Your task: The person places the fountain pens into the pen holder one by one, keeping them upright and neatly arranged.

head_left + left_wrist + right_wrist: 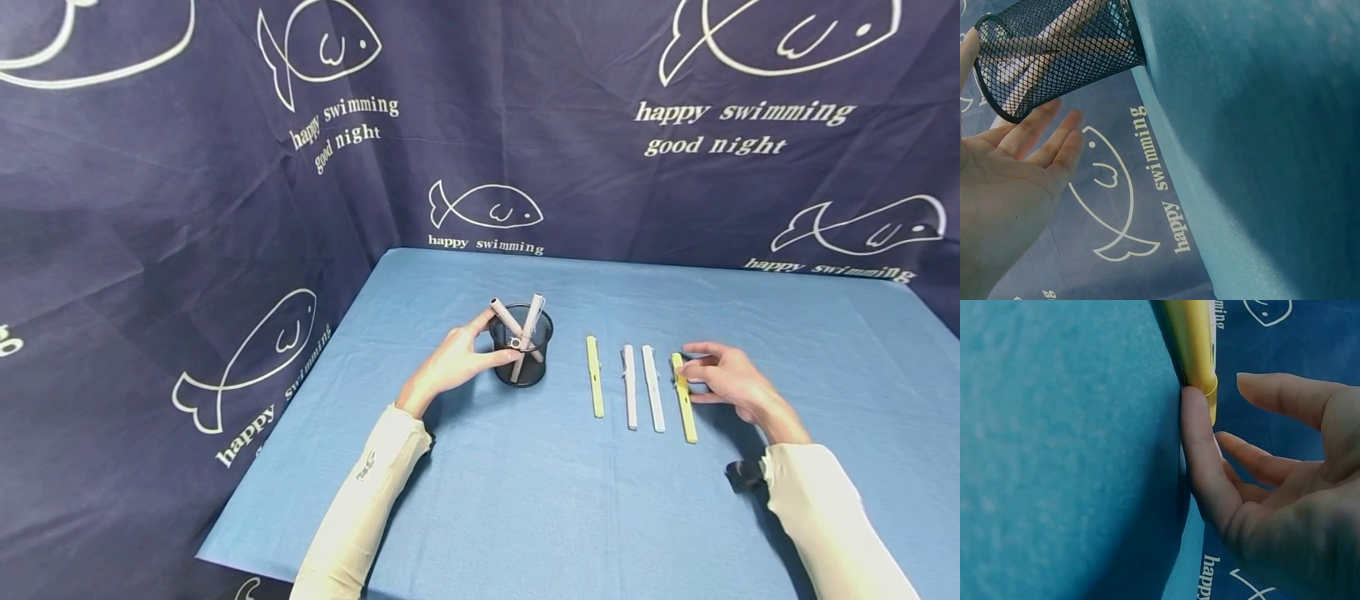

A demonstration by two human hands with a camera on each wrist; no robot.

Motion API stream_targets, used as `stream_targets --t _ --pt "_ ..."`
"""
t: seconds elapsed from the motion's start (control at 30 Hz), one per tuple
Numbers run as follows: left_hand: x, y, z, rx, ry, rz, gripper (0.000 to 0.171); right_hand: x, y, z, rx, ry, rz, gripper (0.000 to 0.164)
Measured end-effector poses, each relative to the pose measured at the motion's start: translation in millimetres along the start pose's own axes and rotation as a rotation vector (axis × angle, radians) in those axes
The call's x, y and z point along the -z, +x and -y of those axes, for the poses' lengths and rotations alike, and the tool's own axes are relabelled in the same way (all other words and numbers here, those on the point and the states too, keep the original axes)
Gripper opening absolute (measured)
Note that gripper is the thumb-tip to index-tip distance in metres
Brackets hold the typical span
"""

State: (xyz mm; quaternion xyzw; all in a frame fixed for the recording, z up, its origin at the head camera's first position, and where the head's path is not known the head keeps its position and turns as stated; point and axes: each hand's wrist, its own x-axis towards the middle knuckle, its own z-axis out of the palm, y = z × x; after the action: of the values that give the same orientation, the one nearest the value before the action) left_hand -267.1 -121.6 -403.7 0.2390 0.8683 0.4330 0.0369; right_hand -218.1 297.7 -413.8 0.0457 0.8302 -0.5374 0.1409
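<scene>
My left hand (459,357) is at the black mesh pen holder (528,371), thumb in front and forefinger behind, gripping it near the rim. In the left wrist view the mesh pen holder (1079,56) shows pale pens inside, the other fingers spread beside it. Two pale pens (534,312) lean out of its top. The right hand (731,383) is over the rightmost yellow pen (686,412), which lies on the cloth. In the right wrist view one finger touches the end of the yellow pen (1191,344), while the thumb is apart from it.
Left of the right hand, a white pen (653,392), a pale pink pen (629,392) and a light yellow pen (595,379) lie roughly parallel on the blue cloth (525,500). Dark blue fabric with fish drawings (600,200) hangs behind and at the left.
</scene>
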Motion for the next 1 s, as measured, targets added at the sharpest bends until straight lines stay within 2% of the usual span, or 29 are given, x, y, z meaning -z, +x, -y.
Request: stream_targets --t 0.67,1.0 --pt "-0.4 0.1 1.2 -0.013 0.002 0.001 0.092 0.1 3.0 0.7 0.026 -0.063 0.038 0.062" --pt "-0.2 0.6 0.9 -0.007 0.0 0.005 0.091 0.0 6.7 -1.0 0.027 -0.136 0.043 0.061"
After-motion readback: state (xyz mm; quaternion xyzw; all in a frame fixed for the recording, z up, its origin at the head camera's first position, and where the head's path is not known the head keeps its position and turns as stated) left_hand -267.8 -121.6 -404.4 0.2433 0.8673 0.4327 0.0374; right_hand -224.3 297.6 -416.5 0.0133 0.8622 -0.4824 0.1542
